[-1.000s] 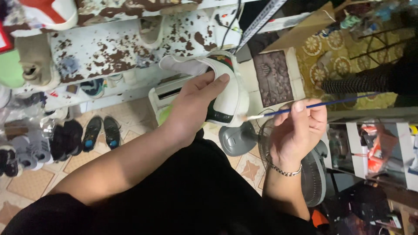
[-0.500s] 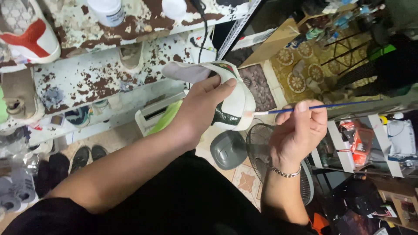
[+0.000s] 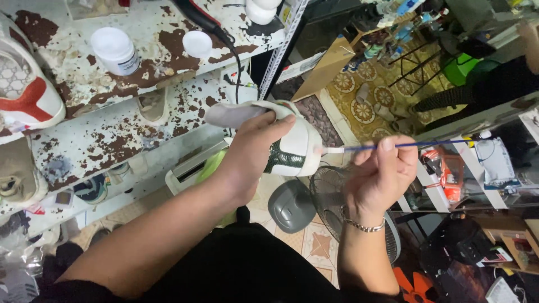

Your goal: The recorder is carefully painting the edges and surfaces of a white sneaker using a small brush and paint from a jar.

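Both busy: left hand clamped around white sneaker above the floor fan; right hand pinching thin brush, tip apparently touching the heel. Painting step in hand; next calls for steady, light strokes.

jar on shelf, fan below shoe

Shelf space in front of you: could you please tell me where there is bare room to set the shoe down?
On the upper shelf, bare patches lie between the white jar and the loose lid, and left of the jar toward the red-and-white sneaker. The lower shelf is bare mid-way. Its left end is crowded.
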